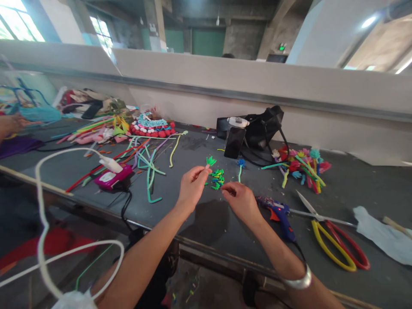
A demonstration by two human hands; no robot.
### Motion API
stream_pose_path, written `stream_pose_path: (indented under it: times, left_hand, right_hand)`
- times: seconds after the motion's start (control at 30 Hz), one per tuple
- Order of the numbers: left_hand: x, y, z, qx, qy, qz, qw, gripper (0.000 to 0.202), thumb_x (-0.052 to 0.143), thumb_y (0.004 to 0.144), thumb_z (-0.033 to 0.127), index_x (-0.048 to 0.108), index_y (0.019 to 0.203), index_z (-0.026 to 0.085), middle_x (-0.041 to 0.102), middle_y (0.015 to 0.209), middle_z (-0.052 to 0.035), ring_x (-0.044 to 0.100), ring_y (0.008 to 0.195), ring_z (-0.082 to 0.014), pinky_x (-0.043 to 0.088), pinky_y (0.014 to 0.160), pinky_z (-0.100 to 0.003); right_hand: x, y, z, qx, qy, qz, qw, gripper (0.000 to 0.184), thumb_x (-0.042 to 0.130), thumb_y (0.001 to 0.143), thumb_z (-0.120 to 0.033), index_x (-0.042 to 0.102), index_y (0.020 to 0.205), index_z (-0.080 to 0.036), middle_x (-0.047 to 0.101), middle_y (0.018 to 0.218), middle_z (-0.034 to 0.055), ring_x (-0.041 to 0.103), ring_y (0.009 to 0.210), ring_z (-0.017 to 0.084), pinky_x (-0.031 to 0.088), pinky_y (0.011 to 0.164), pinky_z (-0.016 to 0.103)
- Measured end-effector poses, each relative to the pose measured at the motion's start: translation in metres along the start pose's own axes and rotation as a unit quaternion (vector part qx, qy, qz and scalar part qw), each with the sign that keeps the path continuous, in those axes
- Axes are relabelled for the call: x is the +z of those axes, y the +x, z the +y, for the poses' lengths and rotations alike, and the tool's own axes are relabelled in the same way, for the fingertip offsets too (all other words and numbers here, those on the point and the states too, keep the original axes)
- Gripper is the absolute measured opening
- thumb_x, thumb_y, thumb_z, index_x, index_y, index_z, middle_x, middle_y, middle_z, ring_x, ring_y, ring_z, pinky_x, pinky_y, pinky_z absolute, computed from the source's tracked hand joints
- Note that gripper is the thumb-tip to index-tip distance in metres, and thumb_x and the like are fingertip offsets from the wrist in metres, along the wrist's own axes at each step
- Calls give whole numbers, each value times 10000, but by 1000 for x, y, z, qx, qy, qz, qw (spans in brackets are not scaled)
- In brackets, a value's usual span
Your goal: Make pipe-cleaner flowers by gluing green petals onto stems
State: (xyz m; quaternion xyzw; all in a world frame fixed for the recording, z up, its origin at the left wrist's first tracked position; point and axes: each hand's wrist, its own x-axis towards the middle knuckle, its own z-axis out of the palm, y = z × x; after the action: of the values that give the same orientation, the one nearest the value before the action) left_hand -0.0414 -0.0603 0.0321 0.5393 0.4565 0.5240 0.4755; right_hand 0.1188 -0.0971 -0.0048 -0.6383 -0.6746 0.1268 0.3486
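My left hand (193, 185) is closed in a pinch on a small green pipe-cleaner flower (211, 161), whose tufted petals fan out above the fingertips. Just right of it lies a small pile of short green pipe-cleaner pieces (217, 178), with some yellow and blue among them. At the pile's right edge is my right hand (240, 199), thumb and fingers drawn together; whatever they may hold is too small to make out. Behind that hand a blue pipe-cleaner flower (240, 163) on a pale green stem lies on the dark table (206, 223).
Right of my hands lie a blue glue gun (281, 214) and large scissors (334, 240). Finished flowers (309, 167) are bunched behind them. A phone (234, 142) leans against a black bag (267, 122). Leftward are a purple power socket (114, 175), a white cable and loose pipe cleaners (151, 165). Another person's hand (11, 125) shows far left.
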Motion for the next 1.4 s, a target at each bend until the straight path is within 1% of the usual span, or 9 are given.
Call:
stream_pose_path:
  times: [0.17, 0.37, 0.67, 0.73, 0.83, 0.93, 1.03, 1.2, 1.4]
  left_hand:
    - [1, 1, -4, 6, -2, -3, 1000, 271, 584, 802, 399, 699, 811, 154, 393, 541, 61, 293, 490, -77, 231, 481, -233]
    - [2, -3, -6, 2, 14, -26, 1000, 273, 573, 811, 396, 694, 767, 156, 341, 504, 69, 283, 486, -81, 227, 488, -236]
    - [11, -16, -1, 4, 39, -72, 997, 307, 556, 844, 413, 689, 773, 146, 360, 560, 53, 320, 525, -89, 228, 499, -239]
    - [16, -20, -1, 7, 47, -85, 995, 322, 546, 855, 417, 692, 779, 140, 371, 569, 48, 326, 531, -91, 231, 502, -238]
    - [23, -26, -1, 19, 63, -98, 993, 345, 543, 865, 431, 703, 801, 132, 395, 578, 40, 335, 541, -93, 235, 507, -237]
    - [31, -32, -1, -2, 52, -116, 992, 356, 566, 854, 459, 705, 820, 133, 375, 563, 47, 317, 531, -93, 228, 497, -237]
    - [38, -38, -3, -58, 8, -150, 987, 371, 568, 850, 495, 685, 837, 144, 346, 530, 61, 299, 502, -92, 212, 476, -237]
    - [46, -45, -6, -86, -31, -177, 980, 352, 588, 839, 495, 583, 717, 165, 360, 540, 60, 298, 494, -81, 202, 465, -230]
    - [44, -47, -7, -65, 23, -173, 982, 361, 560, 860, 482, 544, 678, 171, 346, 532, 59, 294, 511, -88, 205, 481, -235]
  right_hand:
    - [21, 23, -12, -9, -58, -14, 998, 134, 625, 819, -133, 732, 821, -214, 698, 847, 51, 643, 758, 178, 411, 629, 252]
    - [36, 29, -16, -13, -66, -9, 998, 185, 571, 795, -97, 619, 647, -198, 666, 785, 91, 616, 728, 195, 392, 617, 280]
    - [-4, -32, -1, 65, 117, 40, 990, 157, 514, 832, -302, 594, 755, -191, 617, 660, 3, 566, 581, 135, 428, 547, 231]
    - [-14, -43, -1, 149, 232, 42, 960, 178, 578, 791, -360, 604, 764, -186, 568, 604, -25, 494, 507, 109, 369, 464, 210]
    - [-26, -48, -6, 243, 394, 17, 886, 209, 669, 707, -379, 589, 738, -189, 494, 526, -62, 377, 430, 72, 257, 379, 178]
    - [-34, -46, -12, 245, 487, 22, 838, 222, 718, 671, -358, 573, 705, -193, 525, 552, -49, 375, 444, 69, 236, 362, 163]
    - [-37, -43, -12, 236, 524, 53, 817, 233, 761, 651, -344, 597, 712, -191, 497, 584, -59, 368, 479, 65, 244, 381, 158]
    - [-33, -45, -6, 230, 501, 77, 831, 230, 759, 696, -377, 636, 756, -192, 422, 575, -79, 318, 490, 66, 226, 406, 174]
    - [-25, -48, -7, 183, 422, 107, 882, 224, 726, 743, -396, 659, 757, -183, 527, 654, -43, 363, 511, 76, 261, 417, 200]
